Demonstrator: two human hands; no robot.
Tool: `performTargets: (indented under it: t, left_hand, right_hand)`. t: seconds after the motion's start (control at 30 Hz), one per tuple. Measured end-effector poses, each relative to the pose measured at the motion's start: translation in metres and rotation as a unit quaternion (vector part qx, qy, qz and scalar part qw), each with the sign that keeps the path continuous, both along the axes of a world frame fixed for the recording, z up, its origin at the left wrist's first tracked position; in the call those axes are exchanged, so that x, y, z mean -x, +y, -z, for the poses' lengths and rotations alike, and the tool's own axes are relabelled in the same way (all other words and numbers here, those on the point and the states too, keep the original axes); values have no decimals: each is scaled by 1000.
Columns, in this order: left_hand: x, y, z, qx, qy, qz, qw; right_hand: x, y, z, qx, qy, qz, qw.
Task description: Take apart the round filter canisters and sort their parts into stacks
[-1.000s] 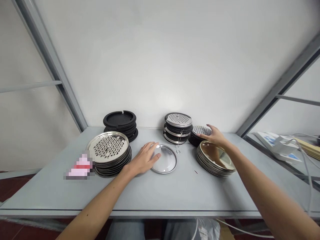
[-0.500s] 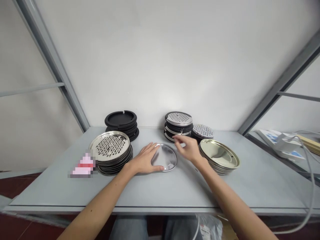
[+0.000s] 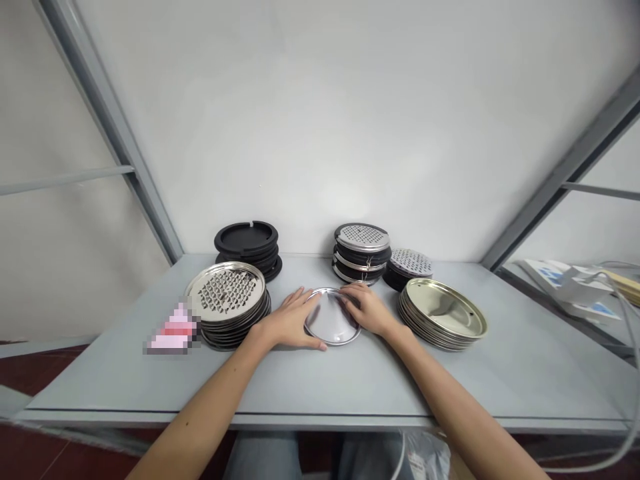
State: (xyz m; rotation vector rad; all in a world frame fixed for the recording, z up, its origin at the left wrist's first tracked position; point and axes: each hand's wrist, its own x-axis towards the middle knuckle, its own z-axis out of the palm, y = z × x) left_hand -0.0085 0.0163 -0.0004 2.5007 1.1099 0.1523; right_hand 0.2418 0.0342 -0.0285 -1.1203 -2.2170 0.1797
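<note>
A shiny round metal disc (image 3: pixel 336 327) with a raised rim lies flat on the grey table in front of me. My left hand (image 3: pixel 290 325) rests over the disc's left edge, fingers spread and thumb stretched along the near rim. Bent fingers of my right hand (image 3: pixel 369 310) meet at the disc's upper right rim; whatever they hold, if anything, is hidden. To the left of my left hand stands a stack of discs topped by a metal grater plate (image 3: pixel 227 291). Gold-coloured metal discs (image 3: pixel 445 310) are stacked to the right of my right hand.
Black notched rings (image 3: pixel 246 240) are piled at the back left. Behind the hands stands a pile of black rings and grater plates (image 3: pixel 363 237) with small clips on its front. A lower grater stack (image 3: pixel 411 262) adjoins it. A blurred pink item (image 3: pixel 174 331) lies far left.
My right hand has come from the back right grater stack, past the small ring beside the middle pile, to the disc's rim. My left hand stays at the disc, its thumb now lower.
</note>
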Motion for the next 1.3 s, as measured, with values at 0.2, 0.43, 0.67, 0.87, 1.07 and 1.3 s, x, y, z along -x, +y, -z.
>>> performTargets:
  t: [0.2,0.43,0.67,0.87,1.07,1.3]
  left_hand:
    - [-3,-4,-7,-20,-54,-12,998]
    - [-6,-5,-13,-63,-115,-71,989]
    - [-6,0,-8,-95,-204,-108,968]
    - [-5,0,-9,-114,-312,-66,941]
    - [-10,-4,-8,-97,-245,-34,964]
    - [-13,-7,-7,-85,-194,-8,977]
  right_hand:
    - [4,-8,-12,30,55,-27,998]
    - [12,-28,-34,26,121,-109,986]
    - [18,-33,-37,52,152,-106,981]
    - [-18,-74,-53,-41,225,-43,973]
    - [-92,-117,-60,-197,184,137,953]
    - [-132,-93,-31,-232,-10,208,950]
